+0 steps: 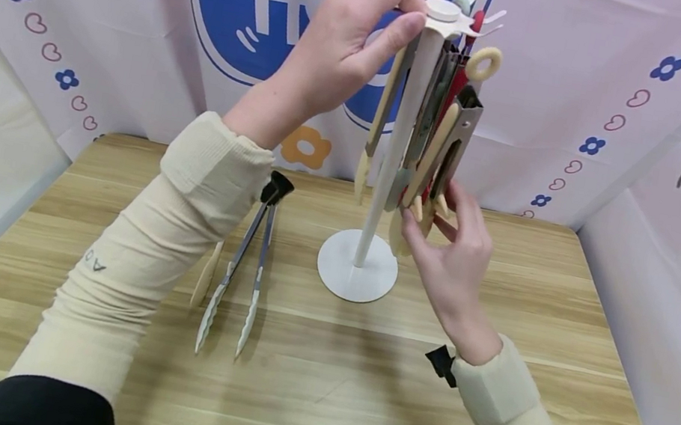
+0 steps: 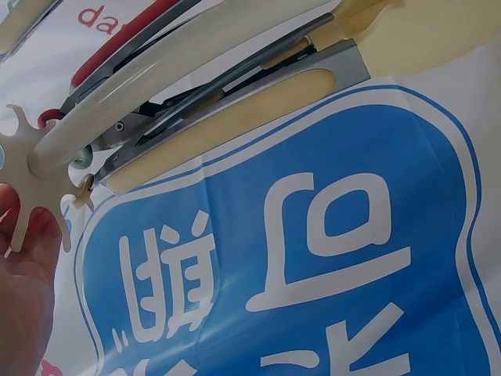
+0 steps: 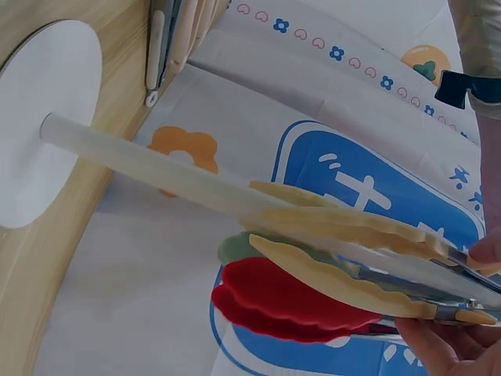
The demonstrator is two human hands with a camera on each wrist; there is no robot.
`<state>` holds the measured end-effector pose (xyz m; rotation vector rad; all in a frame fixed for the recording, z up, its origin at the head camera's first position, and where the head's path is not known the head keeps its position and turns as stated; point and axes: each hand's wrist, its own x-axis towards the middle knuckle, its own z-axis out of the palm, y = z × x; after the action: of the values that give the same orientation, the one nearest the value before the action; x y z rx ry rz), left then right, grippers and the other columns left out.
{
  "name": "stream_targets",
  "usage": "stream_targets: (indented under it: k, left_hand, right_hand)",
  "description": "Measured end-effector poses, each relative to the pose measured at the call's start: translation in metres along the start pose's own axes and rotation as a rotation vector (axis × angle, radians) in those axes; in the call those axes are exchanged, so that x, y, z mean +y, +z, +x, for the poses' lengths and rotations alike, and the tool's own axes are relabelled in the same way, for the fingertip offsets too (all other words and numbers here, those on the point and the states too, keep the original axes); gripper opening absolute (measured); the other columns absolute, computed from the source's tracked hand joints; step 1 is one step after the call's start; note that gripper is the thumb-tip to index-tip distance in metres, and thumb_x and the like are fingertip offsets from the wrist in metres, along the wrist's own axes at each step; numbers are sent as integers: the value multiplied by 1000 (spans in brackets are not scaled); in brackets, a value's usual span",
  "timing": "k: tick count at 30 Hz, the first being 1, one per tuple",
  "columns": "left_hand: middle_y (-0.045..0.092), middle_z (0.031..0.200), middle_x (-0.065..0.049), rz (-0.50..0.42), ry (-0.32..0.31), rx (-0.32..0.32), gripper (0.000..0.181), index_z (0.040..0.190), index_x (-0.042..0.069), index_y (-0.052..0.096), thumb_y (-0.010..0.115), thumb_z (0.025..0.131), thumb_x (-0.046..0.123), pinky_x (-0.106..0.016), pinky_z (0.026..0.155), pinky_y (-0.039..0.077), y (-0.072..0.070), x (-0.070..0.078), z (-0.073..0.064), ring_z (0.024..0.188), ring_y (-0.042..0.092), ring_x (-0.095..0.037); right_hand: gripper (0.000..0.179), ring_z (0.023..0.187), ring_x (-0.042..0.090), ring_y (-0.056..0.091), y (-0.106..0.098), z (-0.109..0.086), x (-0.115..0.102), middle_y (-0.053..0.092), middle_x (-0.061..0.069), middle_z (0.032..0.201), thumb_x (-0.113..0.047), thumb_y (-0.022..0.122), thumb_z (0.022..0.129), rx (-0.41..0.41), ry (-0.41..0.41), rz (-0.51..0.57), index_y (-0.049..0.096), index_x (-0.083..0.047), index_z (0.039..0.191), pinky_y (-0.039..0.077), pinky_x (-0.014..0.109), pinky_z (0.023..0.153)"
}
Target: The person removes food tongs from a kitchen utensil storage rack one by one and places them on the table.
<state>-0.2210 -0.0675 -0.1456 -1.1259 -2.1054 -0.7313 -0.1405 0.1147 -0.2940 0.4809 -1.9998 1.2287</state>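
A white upright rack stands on a round base (image 1: 341, 285), with several tongs hanging around its pole (image 1: 397, 139). My left hand (image 1: 350, 39) pinches the edge of its hooked top (image 2: 23, 153). On the pole's right side, my right hand (image 1: 452, 255) holds cream-tipped tongs (image 1: 451, 145) low on their arms, thumb on one side and fingers on the other. Their beige ring (image 1: 484, 63) is up near the hooks. In the right wrist view, the cream tips (image 3: 337, 274) spread apart beside red-tipped tongs (image 3: 290, 301). Other cream-tipped tongs (image 1: 381, 113) hang left of the pole.
Left of the base, white-tipped tongs (image 1: 261, 259) lie spread on the wooden table (image 1: 296, 387). A beige handle (image 1: 206, 276) beside them is partly hidden by my left sleeve (image 1: 159, 234). A printed cloth (image 1: 534, 125) hangs close behind the rack.
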Motion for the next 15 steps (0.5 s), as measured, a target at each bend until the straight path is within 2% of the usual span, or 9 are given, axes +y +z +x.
stream_targets:
  k: [8, 15]
  left_hand:
    - [49, 93, -13, -8, 1, 5, 23, 98, -3, 54, 44, 95, 17, -20, 89, 35, 0, -1, -1, 97, 45, -17]
    - [49, 94, -13, -10, 4, 3, 23, 98, -3, 54, 44, 95, 17, -20, 90, 34, 0, -2, -1, 98, 44, -15]
  right_hand:
    - [45, 96, 25, 59, -10, -2, 14, 60, 18, 105, -3, 70, 76, -1, 31, -30, 55, 6, 118, 53, 27, 71]
    - [44, 97, 25, 59, -17, -5, 35, 59, 18, 104, -6, 69, 77, -40, 64, -125, 55, 7, 117, 54, 29, 68]
